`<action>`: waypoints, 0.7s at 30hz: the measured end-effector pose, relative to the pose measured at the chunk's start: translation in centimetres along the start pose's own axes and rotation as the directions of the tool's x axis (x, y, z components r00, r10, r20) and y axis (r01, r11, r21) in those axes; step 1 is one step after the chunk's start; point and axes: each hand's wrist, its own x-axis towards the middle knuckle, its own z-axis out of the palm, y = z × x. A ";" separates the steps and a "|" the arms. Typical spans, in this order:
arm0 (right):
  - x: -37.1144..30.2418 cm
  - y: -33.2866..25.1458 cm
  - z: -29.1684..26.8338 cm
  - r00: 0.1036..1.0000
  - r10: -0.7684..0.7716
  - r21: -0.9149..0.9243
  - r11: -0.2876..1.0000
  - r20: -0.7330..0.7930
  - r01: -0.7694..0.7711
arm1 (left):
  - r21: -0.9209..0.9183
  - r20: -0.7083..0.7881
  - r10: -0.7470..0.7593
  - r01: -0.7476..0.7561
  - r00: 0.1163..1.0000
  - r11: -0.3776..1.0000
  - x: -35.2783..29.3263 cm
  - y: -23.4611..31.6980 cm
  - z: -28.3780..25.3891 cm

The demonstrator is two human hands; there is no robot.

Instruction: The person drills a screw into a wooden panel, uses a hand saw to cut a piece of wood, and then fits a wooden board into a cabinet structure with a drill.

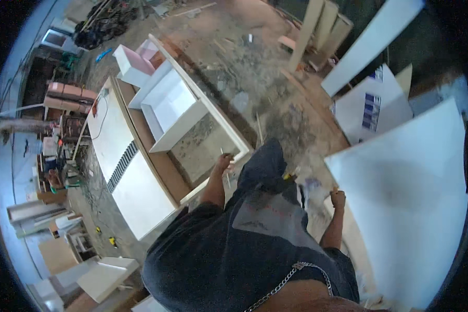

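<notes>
My left hand is closed round a thin, pale stick, whose ends show above and below the fist. It is beside the near corner of a pale wooden frame; whether it touches the frame I cannot tell. White box compartments are set within that frame. My right hand is closed beside the edge of a large white panel. A small yellowish bit shows at its fingers, too small to name.
A worktable with a white top and a dark slotted strip stands left of the frame. Boards and a long white plank lean at the upper right. Scraps litter the dirt floor. A yellow tool lies at the lower left.
</notes>
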 end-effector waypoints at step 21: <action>38.7 -32.1 3.3 0.938 -0.153 -0.105 0.975 0.312 0.194 | -0.382 -0.348 -0.188 0.044 0.919 0.923 20.6 23.7 -1.1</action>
